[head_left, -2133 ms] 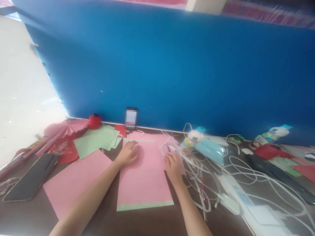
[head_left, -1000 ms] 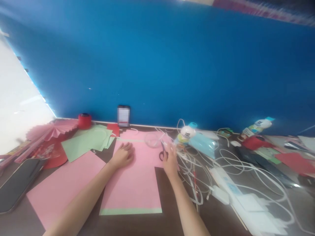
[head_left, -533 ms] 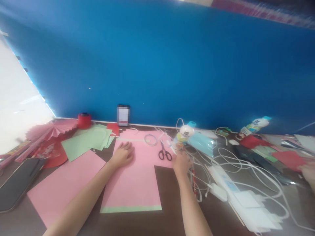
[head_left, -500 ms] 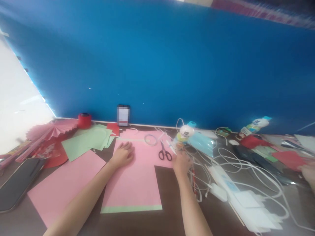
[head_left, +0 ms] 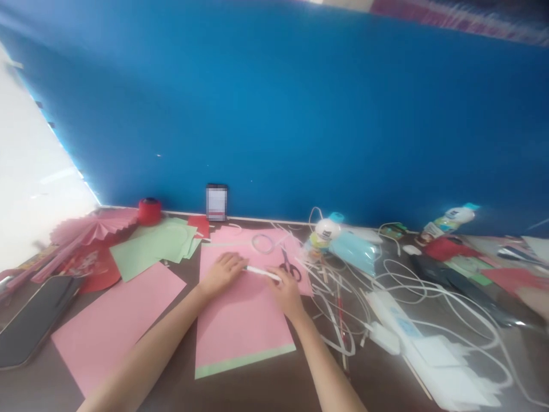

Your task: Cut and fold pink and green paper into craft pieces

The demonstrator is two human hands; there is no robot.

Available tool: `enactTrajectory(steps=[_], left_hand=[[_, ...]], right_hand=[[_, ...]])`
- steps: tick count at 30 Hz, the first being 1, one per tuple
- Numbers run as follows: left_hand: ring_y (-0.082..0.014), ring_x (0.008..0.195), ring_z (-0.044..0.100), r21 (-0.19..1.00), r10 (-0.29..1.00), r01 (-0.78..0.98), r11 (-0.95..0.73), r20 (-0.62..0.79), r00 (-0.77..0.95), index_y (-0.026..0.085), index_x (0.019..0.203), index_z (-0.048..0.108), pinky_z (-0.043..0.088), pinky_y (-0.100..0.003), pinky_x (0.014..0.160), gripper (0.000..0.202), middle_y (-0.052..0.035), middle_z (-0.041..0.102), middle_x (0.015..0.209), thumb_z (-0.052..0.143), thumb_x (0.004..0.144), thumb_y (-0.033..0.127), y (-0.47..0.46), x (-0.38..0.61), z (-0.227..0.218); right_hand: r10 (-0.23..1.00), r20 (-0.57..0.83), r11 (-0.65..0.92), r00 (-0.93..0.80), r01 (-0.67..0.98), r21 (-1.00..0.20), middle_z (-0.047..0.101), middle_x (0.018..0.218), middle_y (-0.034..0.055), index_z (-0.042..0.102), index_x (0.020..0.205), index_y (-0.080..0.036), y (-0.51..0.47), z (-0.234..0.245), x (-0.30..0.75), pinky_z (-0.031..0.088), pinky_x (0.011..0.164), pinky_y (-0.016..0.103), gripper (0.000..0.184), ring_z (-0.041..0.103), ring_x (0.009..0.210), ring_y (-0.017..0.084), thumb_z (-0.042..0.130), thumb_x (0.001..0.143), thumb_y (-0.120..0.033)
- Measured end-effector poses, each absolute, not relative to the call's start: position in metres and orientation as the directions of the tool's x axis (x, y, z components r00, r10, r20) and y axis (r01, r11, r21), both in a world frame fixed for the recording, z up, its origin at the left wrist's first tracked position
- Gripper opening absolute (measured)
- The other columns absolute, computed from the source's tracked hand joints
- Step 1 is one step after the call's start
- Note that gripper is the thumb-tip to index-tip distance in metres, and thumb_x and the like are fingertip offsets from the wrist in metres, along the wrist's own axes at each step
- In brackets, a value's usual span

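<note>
A slim white pen (head_left: 262, 272) lies crosswise between my two hands above a pink paper sheet (head_left: 240, 320), which has a pale green strip along its near edge. My right hand (head_left: 285, 292) is closed on the pen's right end. At its left, darker end, the fingers of my left hand (head_left: 223, 273) are closed round the tip, over the paper. Black-handled scissors (head_left: 291, 269) lie just beyond my right hand, on more pink paper. Farther back is a pale ring (head_left: 262, 244). Blur hides the exact finger contact.
Left are a pink sheet (head_left: 124, 320), green papers (head_left: 158, 246), a pink folded fan (head_left: 103, 223) and a phone (head_left: 36, 320). Right are tangled white cables (head_left: 338, 320), a glue bottle (head_left: 328, 229) and a power strip (head_left: 398, 320). Another person's hand (head_left: 534, 300) shows far right.
My right hand has moved left from beside the scissors, bringing the white pen over the paper. My left hand now meets the pen. The pink sheet's near edge has swung right.
</note>
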State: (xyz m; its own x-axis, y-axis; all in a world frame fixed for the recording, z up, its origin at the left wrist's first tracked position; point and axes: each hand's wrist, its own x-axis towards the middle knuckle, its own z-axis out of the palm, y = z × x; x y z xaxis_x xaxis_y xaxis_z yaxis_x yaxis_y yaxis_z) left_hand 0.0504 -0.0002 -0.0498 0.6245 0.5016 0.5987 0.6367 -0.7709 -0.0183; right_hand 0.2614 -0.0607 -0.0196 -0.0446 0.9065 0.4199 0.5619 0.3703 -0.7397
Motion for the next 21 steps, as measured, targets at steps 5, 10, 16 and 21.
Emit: enactTrajectory(steps=[5,10,16,21], left_hand=[[-0.0186,0.075,0.055,-0.003,0.507,0.563,-0.827,0.431,0.747,0.015,0.106,0.047,0.045,-0.029,0.061,0.024,-0.0085,0.057,0.087,0.028,0.09,0.015,-0.017,0.059,-0.039],[-0.0156,0.065,0.052,0.144,0.597,0.583,-0.799,0.295,0.746,0.017,0.089,0.05,0.039,-0.025,0.056,0.019,-0.0041,0.056,0.078,0.031,0.087,0.016,-0.029,0.068,-0.027],[-0.0122,0.062,0.056,0.501,0.633,0.463,-0.731,0.245,0.735,0.02,0.096,0.053,0.037,-0.022,0.059,0.024,0.0,0.061,0.075,0.033,0.09,0.031,-0.031,0.069,-0.033],[-0.0129,0.061,0.054,0.633,0.731,0.477,-0.609,0.216,0.647,0.021,0.109,0.048,0.04,-0.023,0.06,0.034,0.0023,0.056,0.07,0.049,0.081,0.041,-0.028,0.066,-0.037]], right_hand=[[0.972,0.16,0.131,0.171,0.167,-0.977,0.055,0.061,-0.0023,0.053,0.07,-0.02,-0.066,-0.021,0.24,0.037,0.045,0.023,0.024,0.048,0.048,0.011,0.059,0.072,-0.043],[0.995,0.03,0.013,0.096,0.17,-0.985,0.03,0.043,-0.0067,0.031,0.048,-0.022,-0.064,-0.025,0.242,0.024,0.041,0.024,0.042,0.03,0.04,0.009,0.046,0.079,-0.046],[0.988,0.017,0.067,-0.151,0.33,-0.941,0.031,0.043,-0.0058,0.034,0.045,-0.02,-0.069,-0.002,0.261,0.023,0.044,0.023,0.039,0.031,0.042,0.008,0.045,0.079,-0.037],[0.984,0.167,0.177,-0.059,0.334,-0.926,0.03,0.041,-0.0065,0.032,0.044,-0.02,-0.068,0.0,0.274,0.023,0.043,0.023,0.041,0.03,0.041,0.008,0.048,0.078,-0.038]])
